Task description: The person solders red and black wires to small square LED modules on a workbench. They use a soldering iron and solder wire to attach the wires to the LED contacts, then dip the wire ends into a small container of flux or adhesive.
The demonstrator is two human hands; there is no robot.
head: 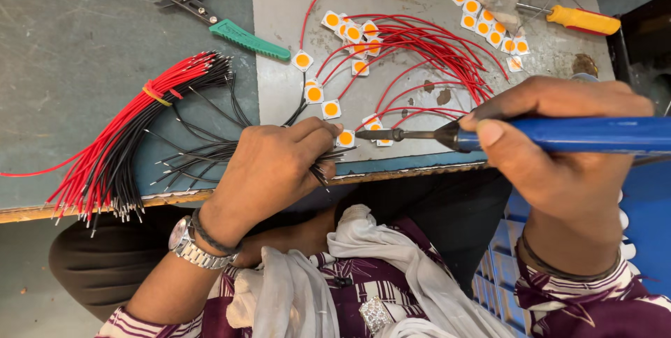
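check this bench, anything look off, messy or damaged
The grey work plate is scorched and stained, with dark burnt flecks among the red wires. The red and black wire bundle hangs over the bench edge. The soldering iron and small square chips look intact.

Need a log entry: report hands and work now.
Left hand pinching black wires at LED chip. Right hand holds soldering iron, tip near chip. Red leads crowd behind.

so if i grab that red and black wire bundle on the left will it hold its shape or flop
Probably flop. The wire bundle is made of thin strands tied by just one yellow band, and its ends already fan out loosely over the table edge. It looks light. Loose black wires near the left hand could snag and drag along.
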